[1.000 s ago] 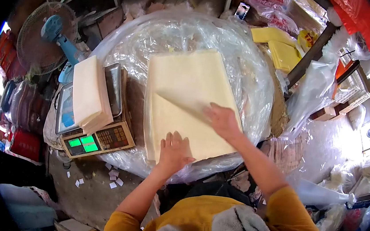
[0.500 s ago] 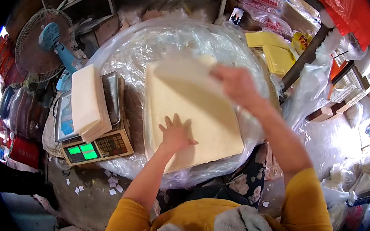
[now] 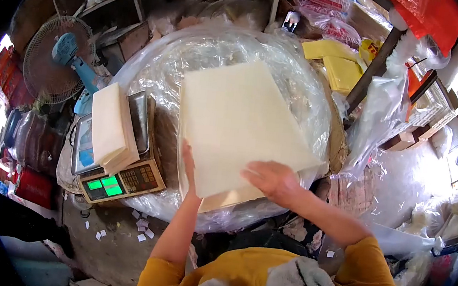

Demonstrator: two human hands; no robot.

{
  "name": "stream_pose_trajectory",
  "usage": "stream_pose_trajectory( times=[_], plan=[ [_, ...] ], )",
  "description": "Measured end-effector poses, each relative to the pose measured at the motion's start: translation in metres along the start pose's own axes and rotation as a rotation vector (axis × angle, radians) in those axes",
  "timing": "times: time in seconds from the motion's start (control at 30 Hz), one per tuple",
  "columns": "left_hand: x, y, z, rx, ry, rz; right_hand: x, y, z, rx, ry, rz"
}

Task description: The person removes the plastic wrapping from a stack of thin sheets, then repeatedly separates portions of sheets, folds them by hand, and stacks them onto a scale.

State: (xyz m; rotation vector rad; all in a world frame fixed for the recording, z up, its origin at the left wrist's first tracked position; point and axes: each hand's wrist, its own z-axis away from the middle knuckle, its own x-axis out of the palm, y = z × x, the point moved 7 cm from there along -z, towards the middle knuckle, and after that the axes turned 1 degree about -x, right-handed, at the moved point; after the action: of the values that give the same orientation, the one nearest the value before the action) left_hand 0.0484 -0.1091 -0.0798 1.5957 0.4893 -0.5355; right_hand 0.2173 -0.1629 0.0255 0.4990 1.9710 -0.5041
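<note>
I have my left grip (image 3: pixel 189 173) by the pale sheet (image 3: pixel 237 119), whether clamped I can't tell; right grip (image 3: pixel 270 180) unclenched over it

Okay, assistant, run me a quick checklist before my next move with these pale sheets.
1. Top sheet squared with the sheets beneath: not ok; it lies skewed, its right corner jutting past them over the plastic.
2. Left hand at the stack's left edge: ok.
3. Right hand pressing the top sheet: cannot tell; it is over the near part, but contact is unclear.
4. Scale display lit: ok; the digits are unreadable.
5. Paper bundle on the scale's tray: ok, though it leaves part of the tray bare.
</note>
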Motion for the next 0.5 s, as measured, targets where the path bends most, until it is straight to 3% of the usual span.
stream_pose_trajectory(
  times=[0.07, 0.13, 0.2, 0.27, 0.33, 0.37, 0.4, 0.43, 0.5],
  plan=[
    [-0.017, -0.018, 0.016, 0.032, 0.161, 0.278, 0.031, 0.006, 0.019, 0.022, -0.114, 0.045],
    [-0.027, -0.01, 0.033, 0.457, 0.241, -0.37, 0.049, 0.011, 0.037, -0.002, -0.211, 0.195],
    [-0.023, -0.058, 0.032, 0.278, 0.144, -0.022, 0.069, 0.05, 0.067, 0.106, -0.41, 0.234],
    [-0.042, -0.05, 0.036, 0.251, 0.116, -0.093, 0.048, 0.088, 0.078, 0.376, -0.613, -0.11],
    [-0.049, -0.077, 0.039, 0.02, 0.098, 0.127, -0.011, 0.097, 0.066, 0.799, -0.663, -0.542],
    [-0.052, -0.09, 0.04, -0.088, 0.09, 0.236, -0.019, 0.104, 0.067, 0.76, -0.484, -0.752],
    [-0.049, -0.107, 0.039, -0.06, 0.146, 0.521, -0.03, 0.115, 0.073, 0.712, -0.295, -0.952],
    [-0.053, -0.103, 0.038, -0.097, 0.147, 0.487, -0.038, 0.123, 0.074, 0.655, -0.099, -1.142],
    [-0.064, -0.086, 0.029, -0.17, 0.149, 0.415, -0.007, 0.146, 0.07, 0.75, 0.021, -1.12]
  ],
)
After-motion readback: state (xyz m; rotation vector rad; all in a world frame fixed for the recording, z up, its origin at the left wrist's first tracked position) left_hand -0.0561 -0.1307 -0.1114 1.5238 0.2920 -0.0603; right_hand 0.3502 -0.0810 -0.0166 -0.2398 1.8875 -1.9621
